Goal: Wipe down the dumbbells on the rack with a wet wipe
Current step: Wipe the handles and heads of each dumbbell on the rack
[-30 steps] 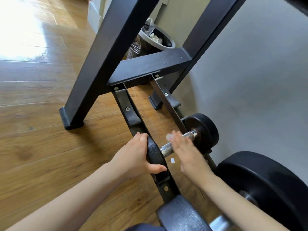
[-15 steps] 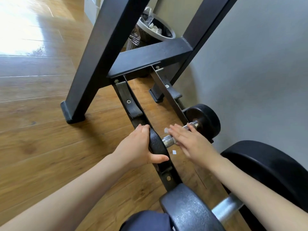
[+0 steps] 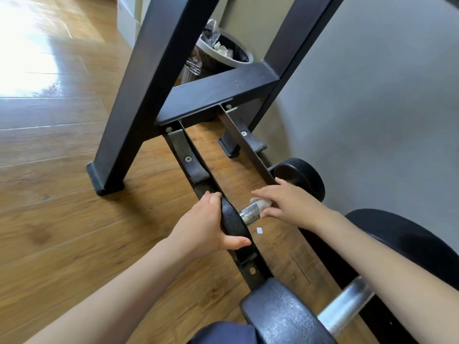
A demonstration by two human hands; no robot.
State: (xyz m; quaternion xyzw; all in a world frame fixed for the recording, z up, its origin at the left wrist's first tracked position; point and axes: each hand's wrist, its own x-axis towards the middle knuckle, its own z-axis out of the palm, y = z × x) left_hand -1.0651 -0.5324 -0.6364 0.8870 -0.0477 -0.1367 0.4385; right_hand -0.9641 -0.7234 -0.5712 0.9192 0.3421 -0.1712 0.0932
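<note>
While the right hand (image 3: 288,204) presses a bunched wet wipe (image 3: 260,202) closed around the small dumbbell's knurled handle (image 3: 249,214) and the left hand (image 3: 208,224) clasps its near head (image 3: 232,223), the larger dumbbell (image 3: 285,316) on the low rack (image 3: 193,167) seemingly awaits wiping.

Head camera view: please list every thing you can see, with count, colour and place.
Small dumbbell: one, black ends, silver handle, on the rack's lowest rails.
Large dumbbell: one, black ends, silver handle, bottom right, nearest the camera.
Rack: one, black, centre, standing on the floor.
Wipe: one, whitish, on the small dumbbell's handle.
Bin: one, grey rim, dark liner, behind the rack.
Paper scrap: one, white, on the floor under the handle.
Floor: wood, brown, left.
Wall: grey, right.
Left hand: grips the small dumbbell's near end.
Right hand: presses the wipe.
</note>
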